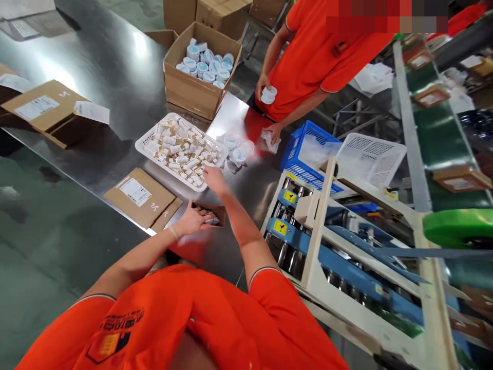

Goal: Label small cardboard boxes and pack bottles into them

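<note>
My left hand [192, 218] rests at a small open cardboard box [220, 215] near the table's front edge, its fingers apart over the box's opening. Something shiny and wrapped shows inside the box. My right hand [213, 179] reaches to the right rim of a white plastic tray [143, 149] full of small white-and-gold pieces [181, 146]. Its fingers are bent together at the pieces, and what they hold, if anything, is too small to name. Flat cardboard boxes with a label [135, 191] lie to the left of my left hand.
A large carton [192, 95] of round white containers stands behind the tray. Clear bags [239, 153] lie right of it. Across the table, a person's hands [264, 85] hold white discs and plastic. A blue crate [308, 172] and a roller machine [296, 239] stand right; labelled cartons [54, 108] lie left.
</note>
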The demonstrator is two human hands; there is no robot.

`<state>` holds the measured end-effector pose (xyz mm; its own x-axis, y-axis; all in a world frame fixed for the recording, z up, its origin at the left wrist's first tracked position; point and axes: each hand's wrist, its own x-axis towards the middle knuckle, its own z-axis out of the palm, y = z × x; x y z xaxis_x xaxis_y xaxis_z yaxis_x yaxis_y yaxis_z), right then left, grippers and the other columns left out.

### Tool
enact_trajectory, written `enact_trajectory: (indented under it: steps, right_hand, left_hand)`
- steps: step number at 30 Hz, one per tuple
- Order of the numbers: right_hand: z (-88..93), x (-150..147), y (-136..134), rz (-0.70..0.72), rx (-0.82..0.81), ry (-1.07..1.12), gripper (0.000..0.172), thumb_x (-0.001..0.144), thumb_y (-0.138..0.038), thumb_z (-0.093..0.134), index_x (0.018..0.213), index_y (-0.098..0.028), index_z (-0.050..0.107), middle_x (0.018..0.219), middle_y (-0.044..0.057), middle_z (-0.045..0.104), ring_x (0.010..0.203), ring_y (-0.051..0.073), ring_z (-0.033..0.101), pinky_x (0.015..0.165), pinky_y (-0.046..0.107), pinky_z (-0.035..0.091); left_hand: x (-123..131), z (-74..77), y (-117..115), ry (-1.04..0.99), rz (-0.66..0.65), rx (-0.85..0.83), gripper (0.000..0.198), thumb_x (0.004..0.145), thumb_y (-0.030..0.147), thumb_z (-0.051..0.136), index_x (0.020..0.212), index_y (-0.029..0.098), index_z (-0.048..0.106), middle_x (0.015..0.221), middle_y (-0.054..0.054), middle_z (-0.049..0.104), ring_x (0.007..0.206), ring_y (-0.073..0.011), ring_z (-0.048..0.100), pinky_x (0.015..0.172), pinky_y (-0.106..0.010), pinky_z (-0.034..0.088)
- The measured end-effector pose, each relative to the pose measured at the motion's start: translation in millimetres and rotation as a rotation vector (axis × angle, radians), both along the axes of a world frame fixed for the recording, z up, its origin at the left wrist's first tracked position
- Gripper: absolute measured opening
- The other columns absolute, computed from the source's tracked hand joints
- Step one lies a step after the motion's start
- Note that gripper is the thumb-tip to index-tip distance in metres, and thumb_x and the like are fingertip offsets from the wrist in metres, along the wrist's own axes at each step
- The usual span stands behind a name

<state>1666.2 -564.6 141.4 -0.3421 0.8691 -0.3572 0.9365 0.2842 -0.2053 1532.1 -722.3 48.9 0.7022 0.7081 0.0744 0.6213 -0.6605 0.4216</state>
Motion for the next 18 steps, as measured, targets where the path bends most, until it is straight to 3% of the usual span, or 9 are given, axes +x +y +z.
enact_trajectory:
  steps: [3,5,7,9,11,15,18]
  right_hand:
    - [-19.5,-56,26,0.034,0.134,0.043,0.051,0.106,-0.011,0.053,0.156,-0.013,0.061,0.151,0.020,0.067,0.129,0.029,0.067,0.106,0.035,0.054]
    - [-32.9,-81,30,0.086,0.164,0.017,0.050,0.103,-0.006,0.053,0.153,-0.012,0.062,0.153,0.021,0.065,0.128,0.029,0.066,0.105,0.036,0.055]
    - [-35.6,-88,26,0.106,0.217,-0.024,0.048,0.103,-0.001,0.047,0.147,-0.011,0.064,0.147,0.021,0.068,0.126,0.029,0.066,0.104,0.037,0.055]
    - [-23.1,-73,13,0.107,0.266,-0.034,0.045,0.107,-0.002,0.042,0.145,-0.011,0.064,0.142,0.021,0.070,0.123,0.029,0.068,0.104,0.037,0.055]
    - [2.4,-40,-8,0.087,0.296,-0.030,0.042,0.112,-0.009,0.040,0.147,-0.012,0.063,0.141,0.021,0.070,0.123,0.028,0.069,0.103,0.037,0.055]
    - [53.9,38,-76,-0.010,0.276,-0.119,0.036,0.112,-0.020,0.049,0.140,-0.012,0.070,0.130,0.020,0.077,0.119,0.031,0.074,0.101,0.037,0.057]
    - [52.7,57,-125,-0.028,0.089,-0.215,0.027,0.105,-0.018,0.064,0.124,-0.010,0.080,0.115,0.022,0.082,0.112,0.035,0.080,0.098,0.038,0.059]
  left_hand:
    - [3,4.4,2,0.039,-0.016,0.005,0.041,0.111,0.056,0.060,0.142,0.037,0.080,0.132,-0.013,0.079,0.117,-0.0362,0.068,0.119,-0.071,0.034]
    - [5,6.3,2,0.066,-0.003,-0.003,0.040,0.109,0.057,0.063,0.124,0.030,0.088,0.130,-0.016,0.078,0.118,-0.0388,0.066,0.116,-0.071,0.036]
    - [5,8.6,1,0.078,0.025,-0.001,0.042,0.107,0.059,0.066,0.117,0.026,0.089,0.129,-0.017,0.077,0.120,-0.0403,0.065,0.115,-0.071,0.037]
    - [5,11.7,0,0.080,0.037,0.005,0.041,0.106,0.059,0.068,0.123,0.027,0.087,0.134,-0.017,0.077,0.121,-0.0397,0.064,0.115,-0.069,0.038]
    - [4,14.7,0,0.083,0.023,-0.009,0.037,0.107,0.055,0.067,0.125,0.029,0.086,0.139,-0.015,0.076,0.122,-0.0385,0.064,0.117,-0.069,0.037]
    - [2,17.6,2,0.115,0.010,-0.060,0.032,0.109,0.048,0.066,0.123,0.027,0.085,0.131,-0.015,0.080,0.119,-0.0386,0.066,0.119,-0.073,0.032]
    - [3,18.3,3,0.146,0.012,-0.058,0.033,0.109,0.048,0.066,0.120,0.024,0.085,0.127,-0.016,0.079,0.117,-0.0390,0.068,0.119,-0.074,0.031]
